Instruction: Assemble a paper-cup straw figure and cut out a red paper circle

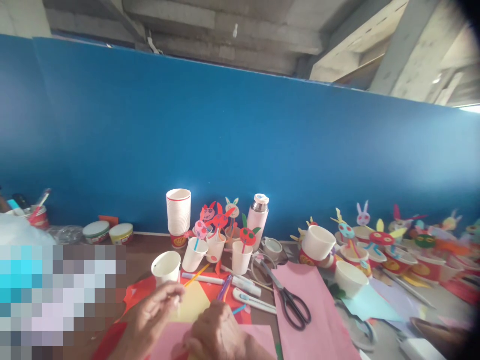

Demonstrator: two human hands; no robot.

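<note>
My left hand (pixel 152 312) is raised just in front of a white paper cup (pixel 166 266), thumb and fingers brought together; anything between them is too small to make out. Curled into a loose fist, my right hand (pixel 219 327) is over the pink paper (pixel 258 332), and its fingertips are hidden. A purple pen (pixel 225 288) shows just beyond its knuckles; whether they touch, I cannot tell. Yellow paper (pixel 197 301) and red paper (pixel 140 290) lie under and behind the hands. A white utility knife (pixel 254 301) and a white marker (pixel 246 286) lie beyond my right hand.
Black-handled scissors (pixel 296 307) rest on a pink sheet (pixel 318 330). Behind stand cups with paper rabbit heads (pixel 219 220), a stack of cups (pixel 179 212) and a pink thermos (pixel 258 220). More decorated cups (pixel 397 260) crowd the right. A blue partition (pixel 225 135) closes off the back.
</note>
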